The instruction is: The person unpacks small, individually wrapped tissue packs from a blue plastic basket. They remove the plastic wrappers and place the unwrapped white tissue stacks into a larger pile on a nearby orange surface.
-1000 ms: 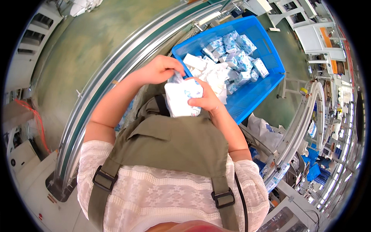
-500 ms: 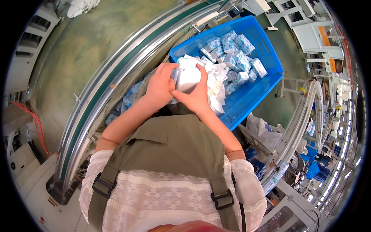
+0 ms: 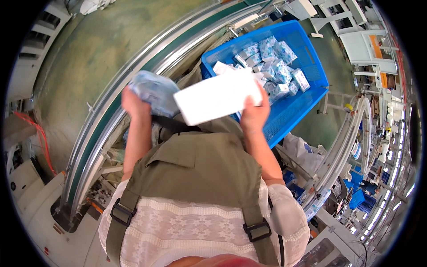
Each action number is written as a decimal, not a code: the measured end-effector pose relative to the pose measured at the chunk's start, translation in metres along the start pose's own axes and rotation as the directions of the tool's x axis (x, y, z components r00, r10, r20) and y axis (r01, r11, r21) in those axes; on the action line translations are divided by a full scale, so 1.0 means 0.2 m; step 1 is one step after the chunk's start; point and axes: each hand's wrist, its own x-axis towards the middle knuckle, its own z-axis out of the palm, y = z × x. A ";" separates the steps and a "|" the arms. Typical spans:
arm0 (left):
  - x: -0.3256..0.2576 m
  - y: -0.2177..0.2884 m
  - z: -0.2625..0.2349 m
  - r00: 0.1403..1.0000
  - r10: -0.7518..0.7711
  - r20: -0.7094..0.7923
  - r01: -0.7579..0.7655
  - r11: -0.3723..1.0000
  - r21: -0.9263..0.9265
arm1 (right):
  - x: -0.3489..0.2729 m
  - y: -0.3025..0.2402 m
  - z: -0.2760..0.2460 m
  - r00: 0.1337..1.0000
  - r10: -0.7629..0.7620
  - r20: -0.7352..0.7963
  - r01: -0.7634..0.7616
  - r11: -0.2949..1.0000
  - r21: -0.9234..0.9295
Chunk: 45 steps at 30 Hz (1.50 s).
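Having met around one bundle half a second ago, the left hand (image 3: 134, 103) and the right hand (image 3: 256, 115) are now standing well apart, each holding its own part. A white block (image 3: 213, 99) is showing as a plain, bright oblong with straight edges, its surface too glaring for detail; a clear bluish wrapper (image 3: 155, 94) is looking crumpled and blurred. The white block is jutting leftward from the right hand, tilting slightly down at its left end and overlapping, in view, the near edge of the blue crate (image 3: 291, 118), where packs (image 3: 276, 70) are lying heaped toward the far edge. The wrapper is extending rightward from the left hand, its edge appearing close to the white block. The right hand is gripping with the thumb on top, its fingers partly hidden; the left hand is closing around the wrapper's left side, both forearms reaching forward.
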 end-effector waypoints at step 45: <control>-0.74 0.11 0.51 0.068 -0.349 0.935 0.335 0.891 0.308 | 0.33 -0.14 -0.08 0.824 0.532 0.196 -0.450 0.403 0.797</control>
